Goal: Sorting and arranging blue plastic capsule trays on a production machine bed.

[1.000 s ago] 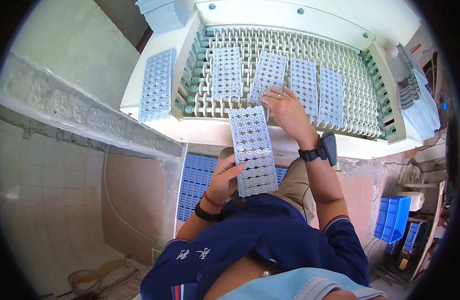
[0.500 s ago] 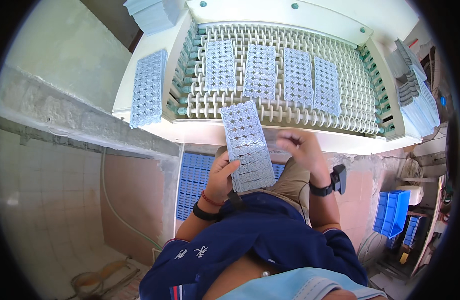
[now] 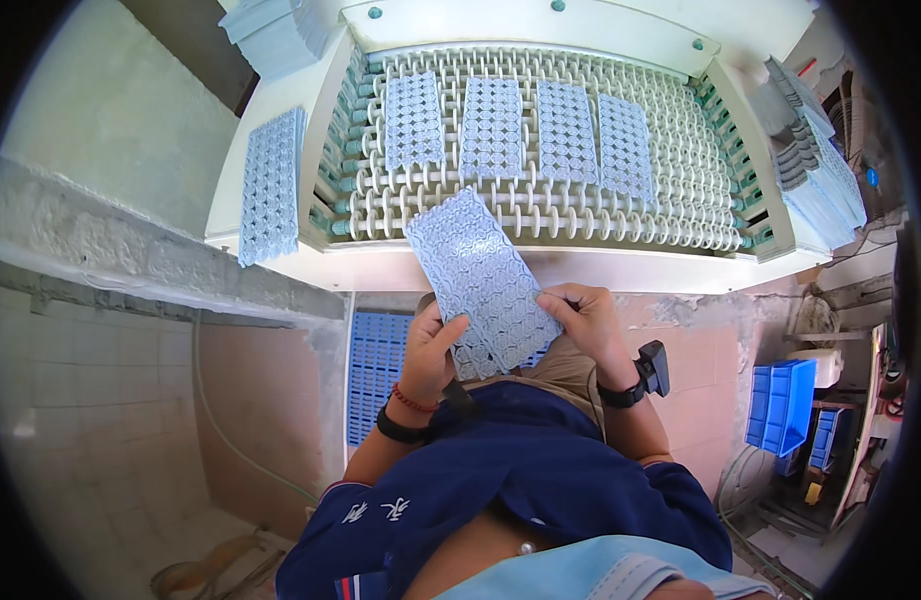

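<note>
A light-blue panel (image 3: 478,275) with rows of round pieces is tilted in front of me, its far end by the machine's near edge. My left hand (image 3: 433,345) grips its lower left edge, thumb on top. At its right edge, my right hand (image 3: 584,318) pinches it between thumb and fingers. I cannot tell whether it is one panel or a thin stack. Beyond it, several similar panels (image 3: 492,128) lie in a row on the white wheeled rollers (image 3: 671,215) of a conveyor.
More panels lie on the machine's left ledge (image 3: 272,185), with a stack (image 3: 276,35) behind them. Tall stacks of panels (image 3: 821,180) stand on the right side. A blue slatted surface (image 3: 373,375) shows below me, and blue bins (image 3: 781,405) are at the right.
My right hand has moved left and taken the panel's right edge. The held panel has tilted further to the left. The whole view has shifted slightly.
</note>
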Demonstrator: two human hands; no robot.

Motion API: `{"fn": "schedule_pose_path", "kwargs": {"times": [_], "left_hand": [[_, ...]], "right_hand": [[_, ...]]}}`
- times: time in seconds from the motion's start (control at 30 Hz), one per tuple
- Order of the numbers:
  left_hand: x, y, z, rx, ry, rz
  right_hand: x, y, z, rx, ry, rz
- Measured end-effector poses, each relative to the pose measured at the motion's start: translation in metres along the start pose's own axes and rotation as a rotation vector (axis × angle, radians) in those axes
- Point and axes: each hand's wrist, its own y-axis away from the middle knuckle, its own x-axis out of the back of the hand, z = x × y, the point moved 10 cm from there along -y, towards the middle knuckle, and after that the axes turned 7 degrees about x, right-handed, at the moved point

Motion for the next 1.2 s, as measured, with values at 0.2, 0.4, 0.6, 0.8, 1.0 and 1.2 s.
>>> {"fn": "schedule_pose_path", "kwargs": {"times": [0.2,0.4,0.6,0.8,1.0,1.2], "left_hand": [[0.001,0.002,-0.002,0.01,0.027,-0.017],[0.004,0.006,0.003,-0.015,0.034,-0.016],[-0.002,0.01,0.002,-0.001,0.049,-0.089],[0.007,0.009,0.001,0.027,0.009,-0.014],[-0.004,-0.004,-0.006,0.077,0.074,-0.077],[0.009,-0.006,-0.012,0.098,0.067,-0.027]], "right_hand": [[0.006,0.002,-0.02,0.142,0.263,0.096],[0.164,-0.023,0.007,0.106,0.296,0.562],[0.289,-0.044,0.001,0.108,1.071,0.854],[0.219,-0.035,-0.021,0.217,0.897,0.732],[0.0,0.003,0.018,-0.087,-0.141,-0.186],[-0.056,0.028,0.042,-0.229,-0.442,-0.228]]}}
